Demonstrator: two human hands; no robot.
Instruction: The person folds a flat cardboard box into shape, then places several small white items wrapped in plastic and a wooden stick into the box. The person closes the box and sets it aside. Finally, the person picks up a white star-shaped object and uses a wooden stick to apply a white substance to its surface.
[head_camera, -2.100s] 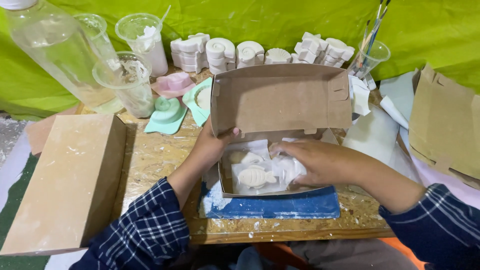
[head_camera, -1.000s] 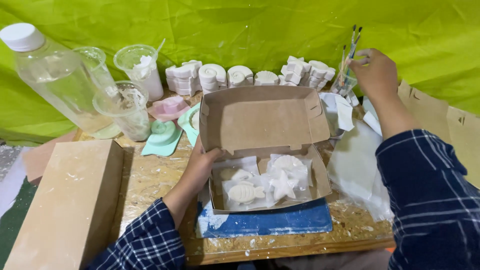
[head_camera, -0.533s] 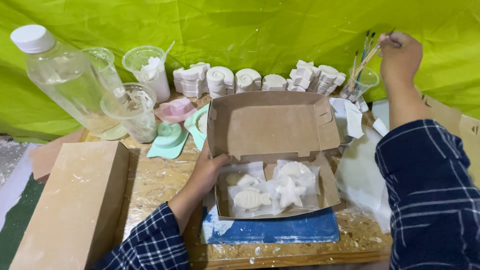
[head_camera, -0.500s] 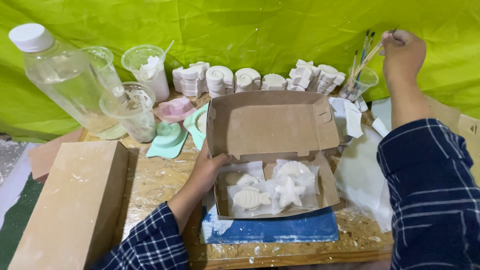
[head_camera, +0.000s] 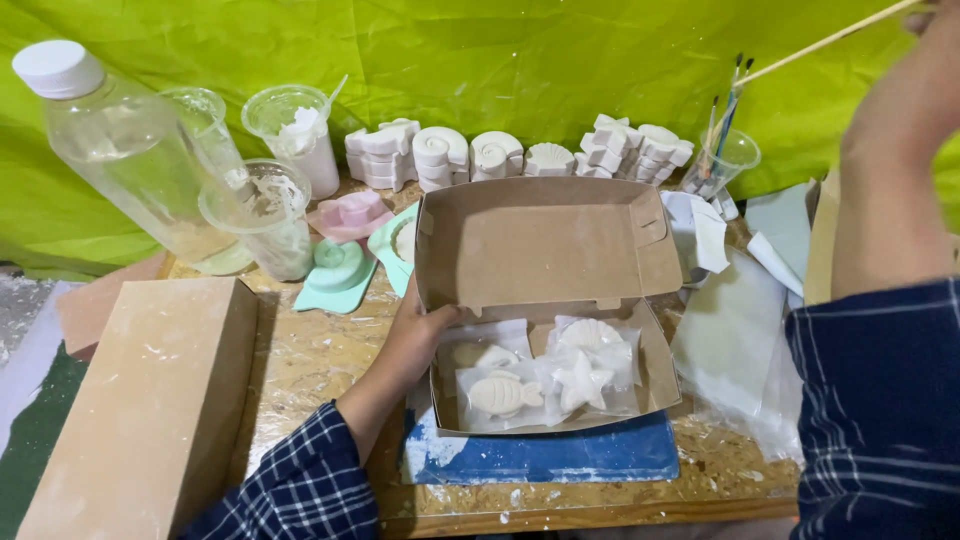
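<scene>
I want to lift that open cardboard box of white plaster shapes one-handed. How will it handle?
The cardboard box looks thin, so it may flex. The bagged plaster shapes lie loose and could slide. The open lid might flop; the left hand steadies its left wall.

navy blue plaid shirt sleeves (head_camera: 880, 400)
</scene>
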